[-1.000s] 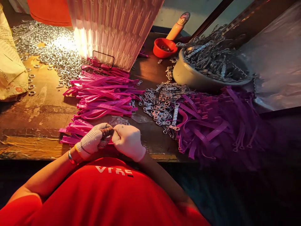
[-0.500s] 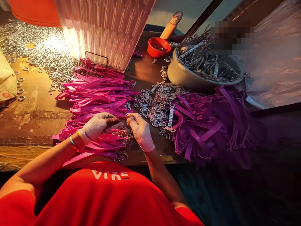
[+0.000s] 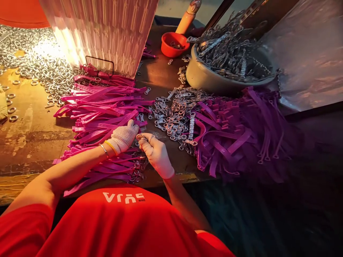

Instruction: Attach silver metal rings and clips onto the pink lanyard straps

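Observation:
My left hand [image 3: 123, 138], in a white knit glove with a yellow cuff, lies over the ends of several pink straps [image 3: 104, 94]. Its fingers curl down and away from view, so what they grip cannot be made out. Just to the right, my right hand [image 3: 157, 154], gloved too, pinches a small metal ring [image 3: 141, 137] between thumb and forefinger. Below the hands, metal links [image 3: 138, 167] hang at the strap ends. A heap of silver metal links [image 3: 177, 114] spreads on the table to the right of my hands.
Purple straps [image 3: 227, 139] pile up on the right, in front of a grey tub [image 3: 209, 76] heaped with metal pieces. A red bowl [image 3: 171, 51] stands at the back. Loose rings [image 3: 48, 67] cover the far left, beside a clear ribbed sheet [image 3: 107, 39] and a wire stand [image 3: 100, 60].
My left hand has moved away from me and turned knuckles-up over the straps. My right hand keeps its pinch on the ring. The whole view has shifted slightly.

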Action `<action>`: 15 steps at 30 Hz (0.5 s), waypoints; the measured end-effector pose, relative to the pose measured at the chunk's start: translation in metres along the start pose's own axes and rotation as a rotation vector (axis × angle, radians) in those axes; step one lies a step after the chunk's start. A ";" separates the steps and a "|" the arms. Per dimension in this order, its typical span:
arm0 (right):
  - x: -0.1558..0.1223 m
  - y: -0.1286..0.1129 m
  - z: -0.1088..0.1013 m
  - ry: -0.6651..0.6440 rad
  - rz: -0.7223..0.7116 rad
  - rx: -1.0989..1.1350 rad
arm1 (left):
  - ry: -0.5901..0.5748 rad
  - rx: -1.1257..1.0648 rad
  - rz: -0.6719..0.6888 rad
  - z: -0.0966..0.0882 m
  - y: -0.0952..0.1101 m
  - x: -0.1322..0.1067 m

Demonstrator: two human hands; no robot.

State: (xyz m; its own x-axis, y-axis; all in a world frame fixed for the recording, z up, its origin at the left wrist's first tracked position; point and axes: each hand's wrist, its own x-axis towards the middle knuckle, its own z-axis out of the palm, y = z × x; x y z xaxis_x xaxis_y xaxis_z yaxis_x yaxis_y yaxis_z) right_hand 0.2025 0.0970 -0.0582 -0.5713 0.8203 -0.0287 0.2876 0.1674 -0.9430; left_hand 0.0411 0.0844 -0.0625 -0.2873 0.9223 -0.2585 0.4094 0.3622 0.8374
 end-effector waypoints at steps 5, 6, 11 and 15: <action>-0.007 0.005 -0.006 0.078 0.069 0.053 | -0.022 0.547 0.150 -0.004 0.005 -0.005; -0.009 0.006 -0.007 0.090 0.081 0.063 | -0.035 0.583 0.167 -0.004 0.004 -0.006; -0.014 0.011 -0.008 0.117 0.050 0.016 | -0.037 0.597 0.225 -0.007 -0.007 -0.009; -0.014 0.008 -0.007 0.158 -0.080 -0.091 | 0.054 0.396 0.308 -0.012 -0.008 -0.014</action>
State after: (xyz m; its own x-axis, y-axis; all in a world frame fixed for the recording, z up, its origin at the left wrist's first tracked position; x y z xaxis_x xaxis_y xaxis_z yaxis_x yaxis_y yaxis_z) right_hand 0.2185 0.0909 -0.0632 -0.4691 0.8770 0.1041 0.3191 0.2782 -0.9060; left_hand 0.0310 0.0673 -0.0597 -0.1414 0.9899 0.0061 0.7766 0.1071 0.6208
